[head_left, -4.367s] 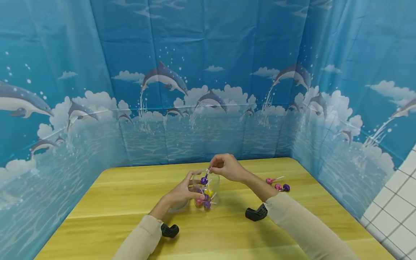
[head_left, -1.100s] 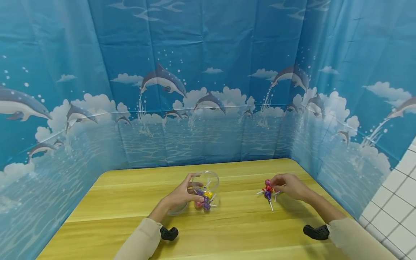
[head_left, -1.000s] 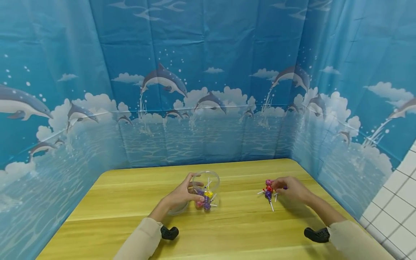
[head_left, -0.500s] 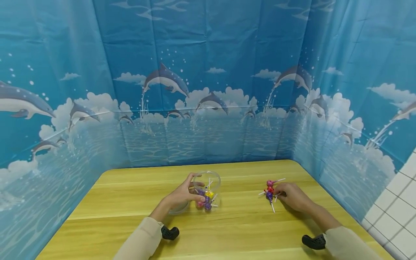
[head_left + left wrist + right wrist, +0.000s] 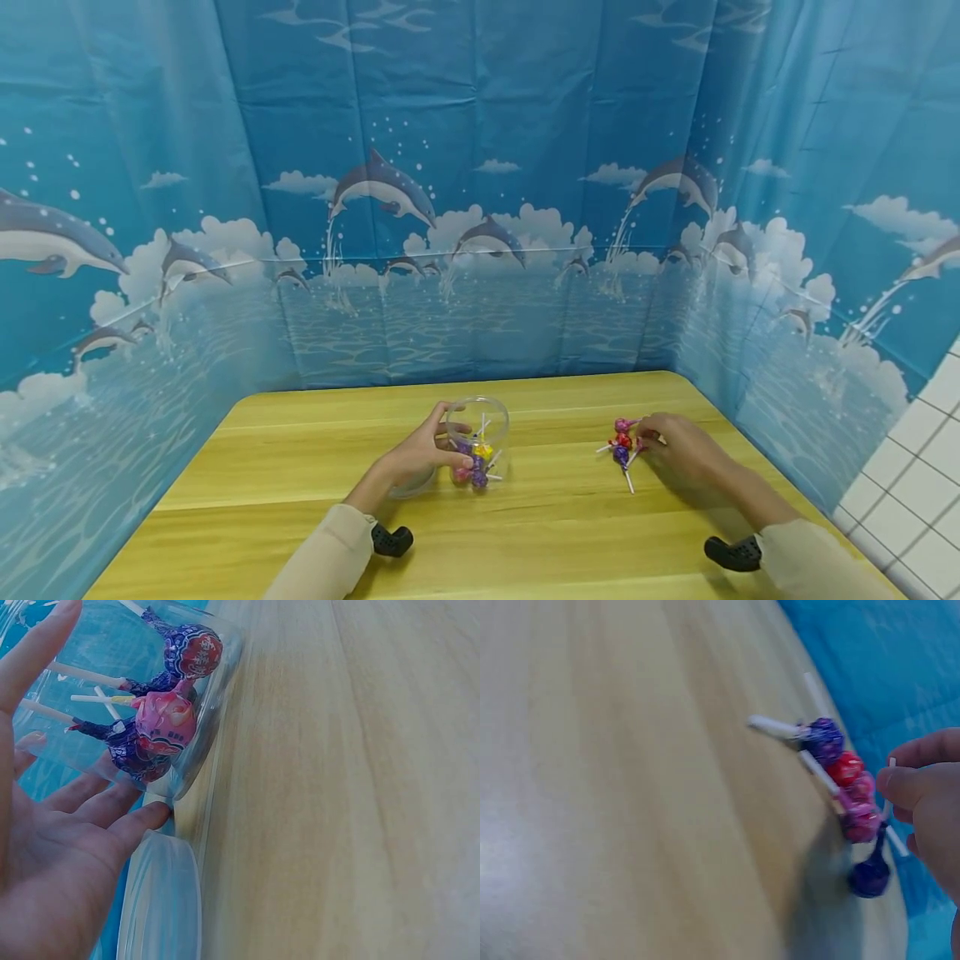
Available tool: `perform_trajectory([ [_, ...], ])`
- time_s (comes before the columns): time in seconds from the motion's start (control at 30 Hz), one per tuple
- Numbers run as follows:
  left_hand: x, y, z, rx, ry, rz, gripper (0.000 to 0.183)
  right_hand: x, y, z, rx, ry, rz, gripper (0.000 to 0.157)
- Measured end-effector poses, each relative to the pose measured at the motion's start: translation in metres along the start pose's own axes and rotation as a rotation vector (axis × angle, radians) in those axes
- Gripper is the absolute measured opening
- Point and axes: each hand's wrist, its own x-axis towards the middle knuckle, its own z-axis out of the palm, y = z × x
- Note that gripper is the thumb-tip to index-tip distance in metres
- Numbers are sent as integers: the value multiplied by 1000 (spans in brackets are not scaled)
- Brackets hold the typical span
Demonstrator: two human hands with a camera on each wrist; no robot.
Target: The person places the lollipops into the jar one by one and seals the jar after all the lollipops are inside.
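My left hand (image 5: 422, 450) grips the side of a clear plastic jar (image 5: 495, 429), fingers behind and thumb in front. Inside lie several wrapped lollipops, among them a yellow one (image 5: 483, 450) and a pink one (image 5: 165, 724). The jar's mouth is uncovered. Over at the right of the table, my right hand (image 5: 684, 446) is at a small cluster of lollipops. Its thumb and finger pinch the white stick of a purple lollipop (image 5: 870, 877), which the hand hides in the head view. Touching or close by are a red lollipop (image 5: 846, 768), pink ones (image 5: 861, 822) and another purple one (image 5: 825, 740).
A clear round lid (image 5: 161, 900) lies on the table just left of the jar, partly behind the left hand. The yellow wood-grain table (image 5: 525, 533) backs onto a blue dolphin-print curtain (image 5: 480, 317).
From above the jar, where it held a purple lollipop, my right hand has gone right to the loose lollipops. There it has taken a purple one's stick. My left hand stays on the jar.
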Motion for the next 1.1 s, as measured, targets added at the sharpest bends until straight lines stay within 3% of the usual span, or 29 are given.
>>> perform_trajectory([
  [0.13, -1, 0, 0, -2, 1, -5, 78, 4, 0, -12, 30, 21, 16, 12],
  [0.3, -1, 0, 0, -2, 7, -13, 77, 4, -2, -22, 81, 135, 47, 8],
  [0.5, 0, -2, 0, 2, 4, -9, 78, 3, -5, -29, 195, 216, 168, 4],
  [0.73, 1, -4, 0, 5, -1, -9, 77, 12, -13, -32, 287, 200, 300, 11],
  [1.1, 1, -3, -1, -10, -2, -9, 76, 33, -34, -24, 477, 205, 301, 15],
])
